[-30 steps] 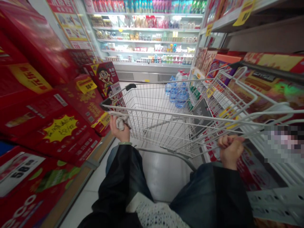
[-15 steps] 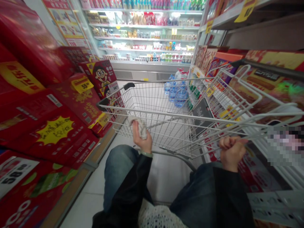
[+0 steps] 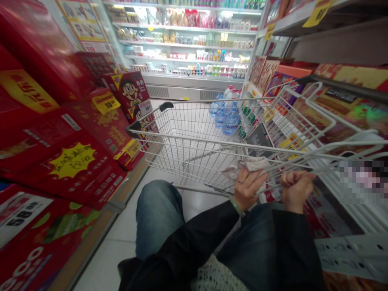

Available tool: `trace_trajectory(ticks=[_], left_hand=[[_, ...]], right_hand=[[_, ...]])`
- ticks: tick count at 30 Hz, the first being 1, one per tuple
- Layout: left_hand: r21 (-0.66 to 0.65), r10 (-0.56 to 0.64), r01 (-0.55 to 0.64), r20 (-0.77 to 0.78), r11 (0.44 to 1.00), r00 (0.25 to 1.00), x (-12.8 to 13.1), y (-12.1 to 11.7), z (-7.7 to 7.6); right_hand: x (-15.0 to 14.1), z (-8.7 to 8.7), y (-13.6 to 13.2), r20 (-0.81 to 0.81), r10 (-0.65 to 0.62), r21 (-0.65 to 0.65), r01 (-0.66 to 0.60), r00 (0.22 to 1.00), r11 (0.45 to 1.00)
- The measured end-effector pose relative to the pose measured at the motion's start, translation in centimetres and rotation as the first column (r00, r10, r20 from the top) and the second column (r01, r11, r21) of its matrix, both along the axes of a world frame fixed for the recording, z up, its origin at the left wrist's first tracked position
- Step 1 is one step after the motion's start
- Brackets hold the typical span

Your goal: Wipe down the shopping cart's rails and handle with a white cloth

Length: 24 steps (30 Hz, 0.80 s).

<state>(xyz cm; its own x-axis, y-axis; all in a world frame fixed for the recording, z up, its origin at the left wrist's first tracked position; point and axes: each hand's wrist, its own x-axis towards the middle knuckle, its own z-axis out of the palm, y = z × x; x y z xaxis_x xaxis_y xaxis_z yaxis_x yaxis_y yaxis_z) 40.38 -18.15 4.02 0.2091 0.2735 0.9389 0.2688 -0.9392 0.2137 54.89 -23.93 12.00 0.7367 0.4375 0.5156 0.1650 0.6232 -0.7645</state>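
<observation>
Nearest, a dark sleeve (image 3: 197,236) was stretched across the jeans (image 3: 158,214). By the left hand (image 3: 249,186), a pale cloth (image 3: 257,164) was held under bent fingers, part of it spilling loose at either side; it seemed to be set against the near side of the cart (image 3: 212,142), below the rail (image 3: 169,138). The cloth was judged light, soft and limp, not fragile and hardly slippery, best gathered in a wad at its middle, its loose edge kept from being snagged in the mesh. At the right hand (image 3: 297,190), the fingers were curled in beside the mesh; whether a wire was enclosed could not be told. The cart was judged stiff and far heavier, best steadied by its rail. Through its mesh the floor (image 3: 115,258) was seen, and a dark panel (image 3: 258,139) was carried at one end. To the left, red cartons (image 3: 97,186) were stacked, their contents hidden. To the right, printed boxes (image 3: 336,107) were ranged. Beyond the cart, bluish bottles (image 3: 230,120) were grouped, filled, it was judged, with water. Farthest, a lit fridge (image 3: 174,93) was lined with packs (image 3: 192,18) and cups (image 3: 218,72).
</observation>
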Motion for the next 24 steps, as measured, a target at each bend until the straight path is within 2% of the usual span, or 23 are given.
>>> trace_trajectory(ticks=[4,7,12,15,19,21,22,24], left_hand=[[0.157,-0.135,0.176,-0.241,0.972,0.961,-1.6,1.6,0.1],[0.224,-0.173,0.270,-0.374,0.937,0.911,-2.6,2.3,0.3],[0.269,-0.220,0.467,-0.619,0.842,0.754,-4.6,3.6,-0.3],[0.247,-0.180,0.376,-0.568,0.893,0.803,-9.0,5.6,-1.4],[0.146,-0.087,0.177,-0.476,0.973,0.875,-18.2,9.3,-2.5],[-0.017,-0.050,0.047,-0.417,0.999,0.907,-22.7,11.1,-2.9],[-0.127,-0.019,-0.027,-0.352,0.991,0.936,-24.7,11.9,-3.1],[-0.337,0.113,-0.161,-0.157,0.928,0.981,-28.0,13.5,-3.4]], right_hand=[[0.0,0.0,0.0,-0.006,0.006,0.010,-0.006,1.000,1.000],[0.0,0.0,0.0,-0.018,-0.015,-0.003,0.015,1.000,1.000],[0.1,0.1,-0.2,-0.006,-0.016,-0.016,0.016,1.000,1.000],[0.3,0.1,-0.3,0.002,-0.006,-0.030,0.006,1.000,1.000],[0.4,0.0,-0.2,-0.007,0.001,-0.037,-0.001,1.000,0.999],[0.3,0.0,-0.1,-0.009,-0.011,-0.031,0.011,1.000,0.999],[0.3,0.0,-0.1,-0.011,-0.016,-0.030,0.016,1.000,0.999],[0.1,0.1,-0.1,-0.017,-0.017,-0.035,0.016,1.000,0.999]])
